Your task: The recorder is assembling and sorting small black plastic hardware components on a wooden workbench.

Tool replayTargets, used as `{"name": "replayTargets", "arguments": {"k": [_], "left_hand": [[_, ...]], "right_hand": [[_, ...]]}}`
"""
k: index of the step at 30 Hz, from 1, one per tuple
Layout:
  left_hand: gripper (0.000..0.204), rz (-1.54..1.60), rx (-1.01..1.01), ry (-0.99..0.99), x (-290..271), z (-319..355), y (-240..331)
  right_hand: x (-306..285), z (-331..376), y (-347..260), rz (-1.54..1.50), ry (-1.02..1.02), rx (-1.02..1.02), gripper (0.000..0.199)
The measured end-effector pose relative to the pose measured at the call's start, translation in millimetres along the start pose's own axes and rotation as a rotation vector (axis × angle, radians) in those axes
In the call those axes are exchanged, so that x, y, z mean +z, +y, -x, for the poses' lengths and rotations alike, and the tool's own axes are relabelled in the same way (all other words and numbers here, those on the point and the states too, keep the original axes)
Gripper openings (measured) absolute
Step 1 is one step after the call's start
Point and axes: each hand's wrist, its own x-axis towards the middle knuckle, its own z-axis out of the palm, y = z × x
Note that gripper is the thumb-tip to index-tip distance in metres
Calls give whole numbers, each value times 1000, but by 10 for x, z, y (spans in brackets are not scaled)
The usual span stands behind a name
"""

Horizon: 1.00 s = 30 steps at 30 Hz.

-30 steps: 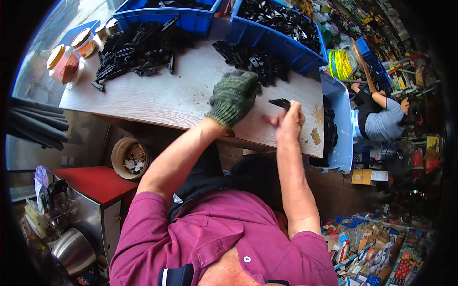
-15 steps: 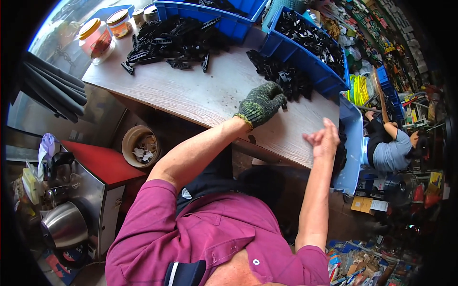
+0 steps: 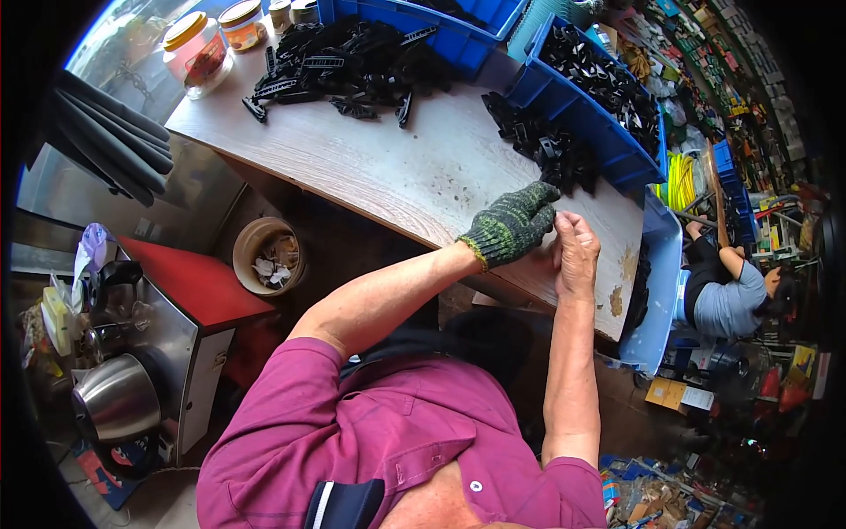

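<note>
My left hand [image 3: 511, 226], in a dark green knitted glove, is closed above the near part of the table, just short of a small heap of black plastic parts [image 3: 555, 152]. What its fingers hold is hidden. Bare and curled, my right hand [image 3: 577, 251] is right beside the glove, its fingertips close to the gloved ones. I cannot make out what is pinched there. A bigger pile of long black plastic pieces [image 3: 352, 70] lies at the far left of the table [image 3: 405, 167].
Blue bins [image 3: 577, 110] with black parts line the table's far and right sides. A light blue tub [image 3: 659, 291] stands off its right edge. Lidded jars [image 3: 196, 57] sit at the far left, and a waste bucket [image 3: 251, 256] is below. Another person [image 3: 723, 291] works at the right.
My right hand has moved left from the table's right side to meet the gloved hand, and its fingers have curled. My left hand has shifted slightly toward me. The view has shifted a little.
</note>
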Motion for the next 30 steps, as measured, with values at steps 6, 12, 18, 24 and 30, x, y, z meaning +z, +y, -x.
{"name": "replayTargets", "arguments": {"k": [6,12,18,24,30], "left_hand": [[28,322,-300,-160,-125,-106,196],[28,-211,45,34,-397,108,153],[45,-1246,355,453,-1587,-52,-4],[54,-1303,304,11,-1580,-119,-101],[62,-1119,394,-29,-1164,-96,-27]], "right_hand": [[34,-4,16,17,-34,-14,28],[107,17,62,-8,-14,-74,27],[158,58,-19,-95,53,11,32],[159,67,-35,-97,82,13,34],[155,81,-16,-123,106,-2,34]]}}
